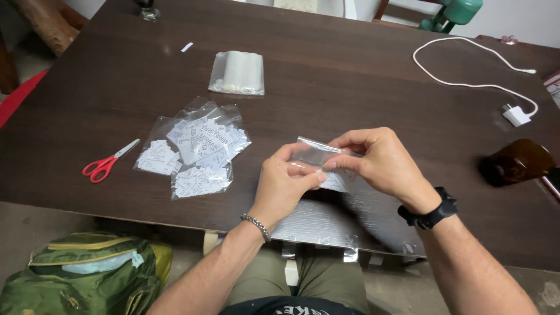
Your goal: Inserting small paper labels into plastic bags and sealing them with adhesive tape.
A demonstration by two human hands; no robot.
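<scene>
Both forearms reach in from the near edge of the desk (350, 76) and meet over its front middle. The left hand (284, 185) is curled, knuckles up, its thumb and forefinger pinched on the lower left edge of a small clear plastic bag (318, 154). The right hand (376, 160) comes in from the other side (a black watch on its wrist), fingers bent and pinched on the bag's right end. The bag is held just above the desk, its long axis running roughly left to right, tilted slightly down toward the right. Filled bags of printed paper slips (195, 149) lie to the left, with red scissors (105, 165) beyond them.
</scene>
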